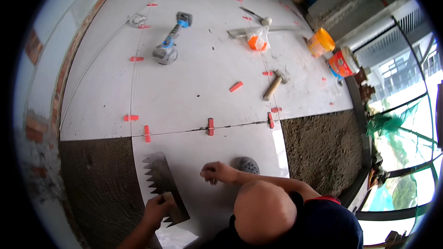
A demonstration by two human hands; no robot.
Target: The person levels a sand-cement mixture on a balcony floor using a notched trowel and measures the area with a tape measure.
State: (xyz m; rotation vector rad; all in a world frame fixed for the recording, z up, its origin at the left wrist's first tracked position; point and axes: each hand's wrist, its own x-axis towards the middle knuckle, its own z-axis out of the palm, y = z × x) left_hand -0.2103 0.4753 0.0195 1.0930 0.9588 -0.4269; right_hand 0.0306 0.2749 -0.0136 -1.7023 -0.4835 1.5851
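I see my left hand (157,210), coming in from the near edge, with its fingers wrapped around the handle of a notched trowel (161,182) lying along the left edge of the near white tile (203,150). My right hand (214,173) rests knuckles-down on that tile, fingers curled loosely, pinching nothing. Far right stand an orange bucket (320,41) and a red-labelled tub (342,63).

Far ahead of me on the white tiled floor (194,78) lies a clear plastic bag (257,38) holding orange pieces. To its right, at the floor's edge, stands an orange tub (320,41). Just beside that lies a round container (342,62) with a red and white label.
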